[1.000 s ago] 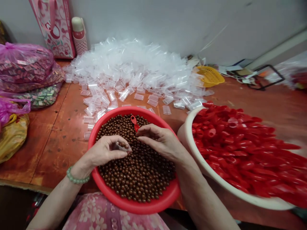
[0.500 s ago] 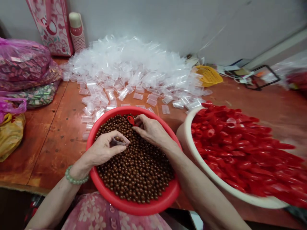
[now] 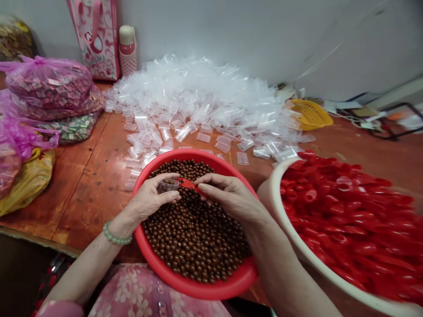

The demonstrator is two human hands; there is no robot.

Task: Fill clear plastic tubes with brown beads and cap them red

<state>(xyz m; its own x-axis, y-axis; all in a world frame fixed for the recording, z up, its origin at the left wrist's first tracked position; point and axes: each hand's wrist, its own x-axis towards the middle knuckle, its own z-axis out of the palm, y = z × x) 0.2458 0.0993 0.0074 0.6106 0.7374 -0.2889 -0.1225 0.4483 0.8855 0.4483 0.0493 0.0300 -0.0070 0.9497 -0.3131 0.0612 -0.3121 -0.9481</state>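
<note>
Across your scuffed reddish desk [image 3: 74,189] sits the big white tub [image 3: 276,189], cut off at the right edge and heaped with glossy red plastic pieces [image 3: 340,224] that smear into blur towards that side. Beyond the basin spreads a mound of clear, flat little plastic sleeves [image 3: 198,94], so bright and tangled at the back that single ones melt together. Right before you stands the smooth, round red basin [image 3: 194,288], its right rim partly behind your forearm. Over it now, your two hands come close: your right hand [image 3: 233,193] pinches a slim red plastic scoop [image 3: 188,183] between thumb and fingers, its near end covered by your fingertips; your left hand [image 3: 148,198] curls round a small clear container [image 3: 168,186], thumb below, open mouth showing. The scoop bridges the gap, its free end right by the container's rim, perhaps touching it; hard to be sure from here. Smallest of all, shiny round brown balls [image 3: 194,242] fill the basin beneath your hands, and a few show inside the container.
</note>
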